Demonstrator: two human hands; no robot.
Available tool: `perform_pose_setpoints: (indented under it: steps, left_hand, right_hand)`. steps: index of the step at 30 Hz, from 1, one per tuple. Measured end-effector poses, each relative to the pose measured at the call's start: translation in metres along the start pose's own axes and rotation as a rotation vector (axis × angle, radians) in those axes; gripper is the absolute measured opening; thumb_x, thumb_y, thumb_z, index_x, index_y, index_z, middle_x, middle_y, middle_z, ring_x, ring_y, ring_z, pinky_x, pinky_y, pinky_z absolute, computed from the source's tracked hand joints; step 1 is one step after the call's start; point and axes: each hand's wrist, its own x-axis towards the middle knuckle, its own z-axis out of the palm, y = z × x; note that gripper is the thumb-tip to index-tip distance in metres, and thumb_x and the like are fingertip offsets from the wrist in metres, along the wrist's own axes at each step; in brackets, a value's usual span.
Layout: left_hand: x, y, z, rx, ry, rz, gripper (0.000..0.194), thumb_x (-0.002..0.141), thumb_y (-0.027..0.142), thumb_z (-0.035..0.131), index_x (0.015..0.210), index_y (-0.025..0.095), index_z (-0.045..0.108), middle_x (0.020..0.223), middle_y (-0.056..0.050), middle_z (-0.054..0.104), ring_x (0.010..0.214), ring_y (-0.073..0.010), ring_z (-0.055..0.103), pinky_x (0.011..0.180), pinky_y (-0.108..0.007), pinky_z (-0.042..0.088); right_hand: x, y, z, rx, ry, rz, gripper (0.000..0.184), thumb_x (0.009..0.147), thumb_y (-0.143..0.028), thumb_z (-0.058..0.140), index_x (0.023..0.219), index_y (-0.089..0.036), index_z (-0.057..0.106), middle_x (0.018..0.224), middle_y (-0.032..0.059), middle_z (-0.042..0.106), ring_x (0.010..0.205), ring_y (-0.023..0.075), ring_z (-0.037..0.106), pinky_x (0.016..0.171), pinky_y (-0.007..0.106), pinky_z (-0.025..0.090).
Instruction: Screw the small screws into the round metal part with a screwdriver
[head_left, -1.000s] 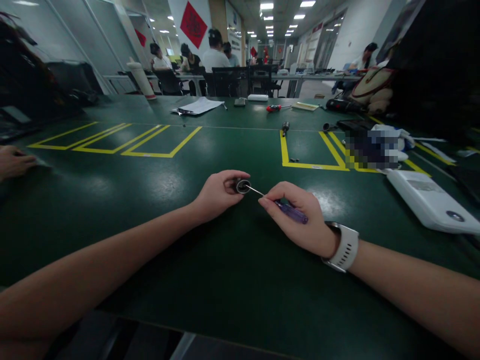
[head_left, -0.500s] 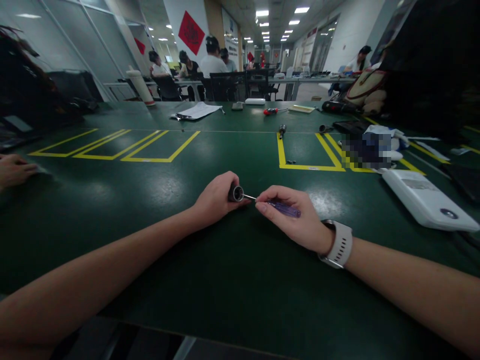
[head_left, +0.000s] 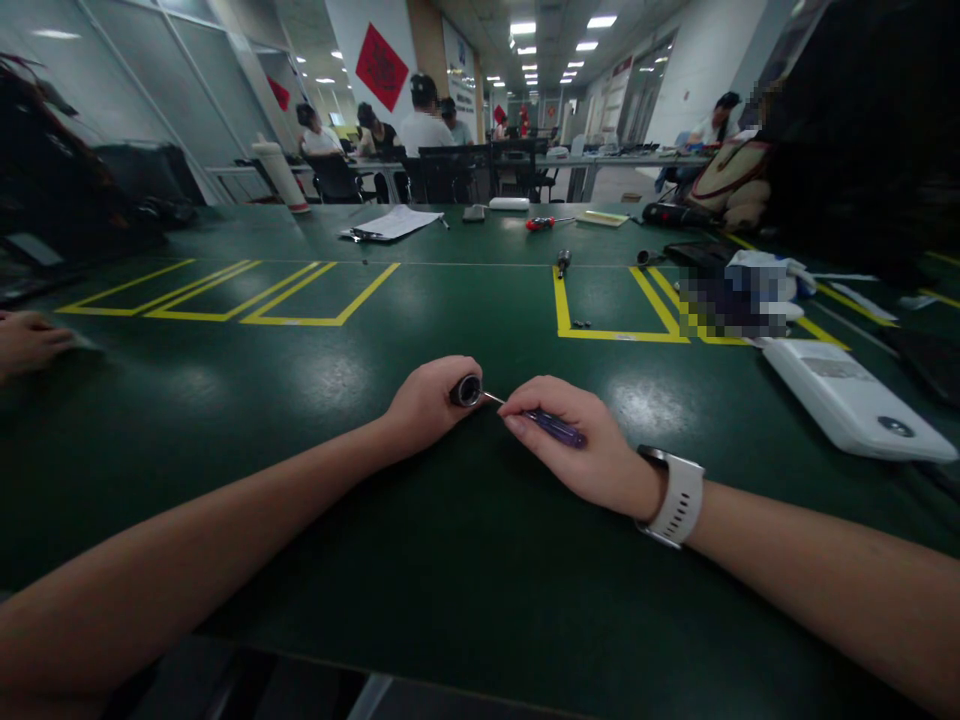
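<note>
My left hand (head_left: 429,403) is closed around a small dark cylindrical part (head_left: 466,390) with a shiny round rim, held just above the green table (head_left: 465,560). My right hand (head_left: 577,440), with a white watch on the wrist, pinches a small purple-handled screwdriver (head_left: 551,426). The thin metal shaft of the screwdriver points left and its tip reaches the open end of the cylindrical part. Both forearms rest on the table.
Yellow tape rectangles (head_left: 615,300) mark the table ahead. A white flat device (head_left: 847,400) lies at the right. A red screwdriver (head_left: 541,223), papers (head_left: 394,222) and small parts lie farther back. Another person's hand (head_left: 30,340) rests at the left edge. People sit at distant tables.
Both hands have shifted slightly left and toward me, still holding the part and screwdriver together; the part's open end has turned a little in my left hand.
</note>
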Motion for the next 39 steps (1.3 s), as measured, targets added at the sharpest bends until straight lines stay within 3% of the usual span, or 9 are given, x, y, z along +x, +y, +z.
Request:
perform_pose_setpoints:
  steps: [4,9,12,17,20,27,34,39]
  left_hand:
    - [0.000,0.000,0.000,0.003,0.041,0.024,0.016,0.078,0.030,0.054,0.069,0.019,0.046,0.064,0.002,0.048,0.059,-0.0116,0.044,0.054,-0.024,0.033]
    - [0.000,0.003,-0.001,-0.059,0.083,0.073,0.016,0.079,0.028,0.054,0.068,0.018,0.045,0.064,0.003,0.047,0.058,-0.0111,0.044,0.054,-0.024,0.033]
    - [-0.001,0.004,-0.002,-0.095,0.087,0.095,0.017,0.078,0.027,0.055,0.068,0.019,0.045,0.064,0.003,0.047,0.058,-0.0112,0.043,0.055,-0.024,0.034]
    - [-0.002,0.004,-0.005,-0.131,0.074,0.103,0.014,0.077,0.022,0.054,0.067,0.019,0.045,0.065,0.002,0.047,0.059,-0.0113,0.043,0.056,-0.025,0.034]
    - [-0.001,0.002,-0.005,-0.141,0.080,0.080,0.013,0.076,0.022,0.054,0.067,0.019,0.045,0.065,0.002,0.047,0.059,-0.0110,0.044,0.057,-0.024,0.035]
    - [0.012,-0.001,0.001,-0.093,0.122,0.032,0.009,0.074,0.020,0.054,0.069,0.017,0.047,0.065,0.003,0.048,0.060,-0.0115,0.045,0.057,-0.024,0.036]
    - [0.041,-0.005,0.010,-0.064,0.093,0.131,0.007,0.073,0.017,0.054,0.070,0.016,0.048,0.067,0.002,0.048,0.062,-0.0117,0.046,0.057,-0.024,0.036]
    - [0.045,-0.010,0.017,-0.107,0.054,0.200,0.008,0.073,0.016,0.055,0.069,0.016,0.047,0.066,0.003,0.046,0.060,-0.0102,0.044,0.056,-0.023,0.035]
  right_hand:
    - [0.000,-0.002,0.001,-0.005,-0.047,-0.042,0.010,0.081,-0.013,0.055,0.088,-0.017,0.061,0.084,0.0050,0.064,0.080,0.0156,0.059,0.075,0.033,0.048]
    - [0.000,-0.005,-0.001,0.066,-0.064,0.028,0.013,0.080,-0.015,0.057,0.092,-0.016,0.062,0.088,0.0058,0.065,0.084,0.0161,0.060,0.079,0.034,0.048]
    - [0.001,-0.004,-0.002,0.223,-0.057,0.174,0.013,0.082,-0.017,0.056,0.091,-0.016,0.065,0.090,0.0061,0.066,0.086,0.0160,0.060,0.081,0.034,0.047]
    - [0.003,0.006,0.000,0.747,0.012,0.485,0.014,0.082,-0.024,0.058,0.089,-0.017,0.068,0.090,0.0047,0.068,0.085,0.0144,0.061,0.078,0.031,0.048]
    - [0.004,0.010,0.002,0.894,0.009,0.586,0.015,0.081,-0.023,0.060,0.091,-0.017,0.068,0.092,0.0051,0.068,0.083,0.0136,0.061,0.074,0.029,0.048]
    - [0.004,0.005,0.003,0.746,0.093,0.550,0.016,0.079,-0.027,0.061,0.092,-0.021,0.069,0.096,0.0048,0.067,0.091,0.0163,0.058,0.074,0.030,0.044]
    - [0.011,0.019,-0.010,0.800,0.181,0.582,0.015,0.080,-0.028,0.060,0.085,-0.019,0.070,0.091,0.0052,0.067,0.089,0.0175,0.059,0.075,0.032,0.043]
    - [0.013,0.029,-0.016,0.869,0.195,0.608,0.014,0.080,-0.027,0.060,0.081,-0.017,0.070,0.084,0.0048,0.068,0.080,0.0145,0.059,0.075,0.030,0.043]
